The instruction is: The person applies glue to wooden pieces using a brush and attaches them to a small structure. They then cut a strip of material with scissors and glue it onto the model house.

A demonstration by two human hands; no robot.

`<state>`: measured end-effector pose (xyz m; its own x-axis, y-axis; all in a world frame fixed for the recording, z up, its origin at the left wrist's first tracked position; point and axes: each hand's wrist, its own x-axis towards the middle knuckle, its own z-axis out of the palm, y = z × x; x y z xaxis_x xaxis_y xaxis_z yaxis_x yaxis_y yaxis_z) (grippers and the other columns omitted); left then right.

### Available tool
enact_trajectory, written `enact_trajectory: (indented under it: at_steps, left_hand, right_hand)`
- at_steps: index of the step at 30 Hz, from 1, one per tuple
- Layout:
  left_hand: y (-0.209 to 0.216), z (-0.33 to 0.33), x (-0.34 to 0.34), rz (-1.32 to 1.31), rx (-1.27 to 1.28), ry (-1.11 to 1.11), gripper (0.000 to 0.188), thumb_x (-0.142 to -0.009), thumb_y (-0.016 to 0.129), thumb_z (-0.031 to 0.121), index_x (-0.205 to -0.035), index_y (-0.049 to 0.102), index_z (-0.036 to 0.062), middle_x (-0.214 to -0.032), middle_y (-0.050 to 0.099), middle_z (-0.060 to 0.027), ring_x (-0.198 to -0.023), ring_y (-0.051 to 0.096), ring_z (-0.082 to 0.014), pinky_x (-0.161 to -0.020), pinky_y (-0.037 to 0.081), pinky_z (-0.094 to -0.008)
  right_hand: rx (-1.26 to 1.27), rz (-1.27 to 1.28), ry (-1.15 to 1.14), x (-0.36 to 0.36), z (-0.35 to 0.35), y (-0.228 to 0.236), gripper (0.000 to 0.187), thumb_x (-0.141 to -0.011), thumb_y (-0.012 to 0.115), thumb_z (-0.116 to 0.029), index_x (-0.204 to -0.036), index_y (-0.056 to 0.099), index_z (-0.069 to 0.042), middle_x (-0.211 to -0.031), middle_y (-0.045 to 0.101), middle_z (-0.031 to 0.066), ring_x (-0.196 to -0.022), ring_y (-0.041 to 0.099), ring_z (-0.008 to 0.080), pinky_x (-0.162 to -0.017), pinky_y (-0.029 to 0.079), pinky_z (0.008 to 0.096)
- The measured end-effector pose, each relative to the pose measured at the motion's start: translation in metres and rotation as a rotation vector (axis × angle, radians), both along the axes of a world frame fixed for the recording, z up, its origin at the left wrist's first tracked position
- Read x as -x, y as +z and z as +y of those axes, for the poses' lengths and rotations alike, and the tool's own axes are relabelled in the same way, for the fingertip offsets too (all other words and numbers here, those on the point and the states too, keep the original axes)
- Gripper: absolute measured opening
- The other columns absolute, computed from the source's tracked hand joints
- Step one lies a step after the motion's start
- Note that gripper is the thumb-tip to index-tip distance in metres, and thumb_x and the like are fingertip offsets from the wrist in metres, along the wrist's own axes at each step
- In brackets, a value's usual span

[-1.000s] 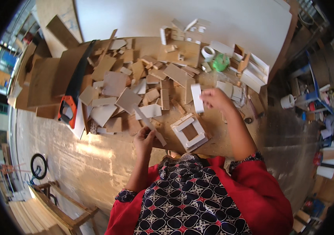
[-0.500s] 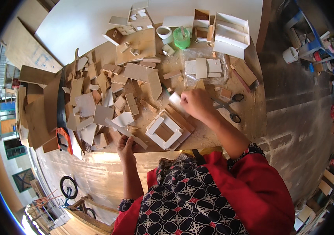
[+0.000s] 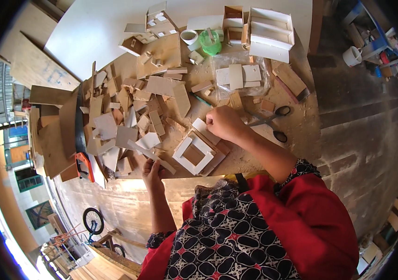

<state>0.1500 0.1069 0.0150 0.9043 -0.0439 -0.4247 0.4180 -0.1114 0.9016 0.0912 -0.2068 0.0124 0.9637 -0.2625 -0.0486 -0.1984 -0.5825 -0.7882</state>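
Close to the table's front edge, my left hand [image 3: 153,174] pinches the lower part of a thin, pale wooden strip [image 3: 148,154]. The strip slants up and left over the pile of offcuts. My right hand [image 3: 225,123] is closed on a small white rectangular piece [image 3: 202,125], partly hidden by the fingers. That piece is at the upper corner of a square white frame [image 3: 204,164] with an open middle; I cannot tell whether they touch. Under the frame lie wooden boards. A green pencil [image 3: 200,99] lies beyond my right hand, and scissors [image 3: 267,122] with black handles lie to its right.
Many wood offcuts [image 3: 105,125] heap on the left, beside an orange-handled saw [image 3: 84,166]. Farther back stand a model house [image 3: 159,21], a white cup [image 3: 189,37], a green plastic-wrapped container [image 3: 210,43] and a white shelf-like box [image 3: 271,35]. Pale panels [image 3: 236,76] lie on clear plastic.
My right hand has moved the white piece left and down, up to the frame's upper corner, uncovering the pencil. My left hand still holds the strip in much the same place. The whole view has shifted slightly.
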Motion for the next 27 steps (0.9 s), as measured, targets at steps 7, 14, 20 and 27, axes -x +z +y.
enact_trajectory:
  at_steps: [7,14,20,27]
  left_hand:
    - [0.001,-0.003,0.001,-0.021,-0.016,0.012,0.018,-0.088,0.064,0.01,-0.105,0.061,0.0072,-0.089,0.064,0.0013,-0.07,0.06,-0.0045,-0.052,0.044,-0.015]
    - [-0.004,0.004,-0.001,-0.015,-0.007,0.005,0.018,-0.088,0.064,0.011,-0.106,0.061,0.0069,-0.088,0.064,0.0017,-0.069,0.06,-0.0043,-0.051,0.044,-0.0152]
    - [0.004,-0.008,0.001,-0.021,-0.043,0.01,0.018,-0.087,0.065,0.013,-0.105,0.062,0.0072,-0.085,0.064,0.0024,-0.065,0.059,-0.0039,-0.05,0.043,-0.015]
    - [-0.002,0.0,-0.001,-0.007,-0.026,-0.014,0.018,-0.087,0.065,0.012,-0.105,0.062,0.0074,-0.085,0.063,0.0027,-0.065,0.059,-0.0036,-0.05,0.043,-0.0144]
  right_hand:
    - [0.144,0.011,0.012,-0.002,0.004,-0.003,0.007,-0.068,0.067,-0.012,-0.069,0.068,-0.004,-0.07,0.065,0.0163,-0.071,0.065,0.0333,-0.066,0.052,0.0432]
    - [-0.03,0.024,0.014,-0.002,-0.012,-0.001,0.006,-0.069,0.067,-0.014,-0.07,0.067,-0.008,-0.068,0.066,0.0111,-0.066,0.065,0.029,-0.062,0.05,0.0397]
    - [0.013,-0.093,0.047,-0.003,-0.008,0.002,0.023,-0.065,0.069,-0.011,-0.088,0.065,-0.008,-0.075,0.065,0.0106,-0.071,0.065,0.0295,-0.064,0.051,0.0397]
    - [0.133,-0.019,0.135,-0.011,-0.005,0.0,0.025,-0.065,0.065,-0.007,-0.09,0.062,-0.005,-0.08,0.064,0.0158,-0.079,0.065,0.0331,-0.068,0.052,0.0437]
